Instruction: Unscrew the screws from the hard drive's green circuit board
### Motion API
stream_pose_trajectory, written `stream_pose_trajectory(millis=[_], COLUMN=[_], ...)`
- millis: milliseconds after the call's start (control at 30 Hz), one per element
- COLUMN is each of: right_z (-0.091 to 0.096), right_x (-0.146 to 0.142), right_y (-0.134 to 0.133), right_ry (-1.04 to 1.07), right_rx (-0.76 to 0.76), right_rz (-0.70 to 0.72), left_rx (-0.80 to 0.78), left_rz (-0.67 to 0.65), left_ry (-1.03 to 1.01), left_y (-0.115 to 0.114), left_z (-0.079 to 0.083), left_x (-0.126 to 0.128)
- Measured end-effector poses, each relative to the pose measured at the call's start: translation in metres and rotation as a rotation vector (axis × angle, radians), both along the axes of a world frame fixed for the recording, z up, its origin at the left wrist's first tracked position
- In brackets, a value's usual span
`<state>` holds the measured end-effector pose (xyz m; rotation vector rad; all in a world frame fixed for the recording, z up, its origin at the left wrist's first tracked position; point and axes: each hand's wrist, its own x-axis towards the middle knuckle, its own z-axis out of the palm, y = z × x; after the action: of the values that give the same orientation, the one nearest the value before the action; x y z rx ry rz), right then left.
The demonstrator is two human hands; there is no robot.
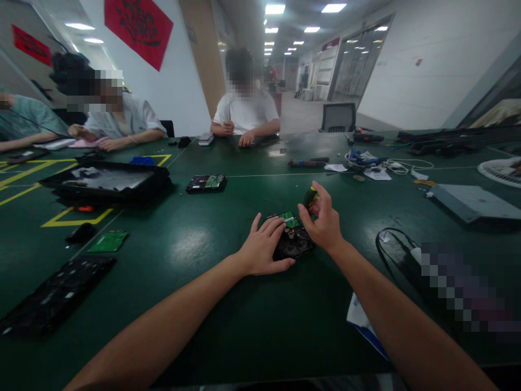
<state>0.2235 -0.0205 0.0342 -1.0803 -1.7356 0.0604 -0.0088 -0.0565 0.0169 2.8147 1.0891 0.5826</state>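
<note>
A black hard drive (293, 244) with a green circuit board on its upper side lies on the green table in front of me. My left hand (264, 244) rests over its left part, fingers stretched and thumb along the near edge. In my right hand (325, 220) is a screwdriver with a dark green and yellow handle (310, 195), held upright above the drive's right side. The screwdriver's tip is hidden or too thin to make out. Farther off to the left, a second hard drive (206, 183) lies board side up.
At left are a black tray (109, 182), a loose green circuit board (108, 241) and a long black panel (57, 293). To the right lie a grey metal box (476, 202), cables (366, 159) and a white-and-blue packet (362, 320). Several people sit across the table.
</note>
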Motion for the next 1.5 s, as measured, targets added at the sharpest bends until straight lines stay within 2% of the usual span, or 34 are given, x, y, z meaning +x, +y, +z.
stream_pose_trajectory(millis=[500,733,933,1067,1167,1300,1400,1500], right_z=[0.007,0.007,0.006,0.006,0.008,0.010,0.012,0.013], right_x=[0.001,-0.006,-0.007,-0.011,-0.009,-0.003,-0.002,-0.004], right_y=[-0.003,0.002,0.004,0.006,0.003,-0.002,-0.002,-0.001], right_ry=[-0.003,-0.080,-0.044,0.024,-0.018,-0.104,-0.088,-0.064], right_rx=[-0.062,-0.004,0.071,0.081,0.121,0.114,0.093,0.111], right_rz=[0.147,-0.033,0.048,-0.009,-0.051,-0.028,0.003,-0.023], left_rx=[-0.051,-0.048,-0.041,-0.045,-0.048,-0.060,-0.052,-0.047], left_rz=[0.002,0.020,0.025,0.034,0.042,0.072,0.071,0.069], left_ry=[-0.035,-0.038,-0.034,-0.050,-0.056,-0.083,-0.092,-0.093], left_y=[-0.001,0.002,0.005,0.005,0.008,0.015,0.017,0.017], left_z=[0.009,0.013,0.011,0.011,0.012,0.014,0.014,0.011], left_x=[0.000,0.004,0.005,0.005,0.006,0.008,0.009,0.008])
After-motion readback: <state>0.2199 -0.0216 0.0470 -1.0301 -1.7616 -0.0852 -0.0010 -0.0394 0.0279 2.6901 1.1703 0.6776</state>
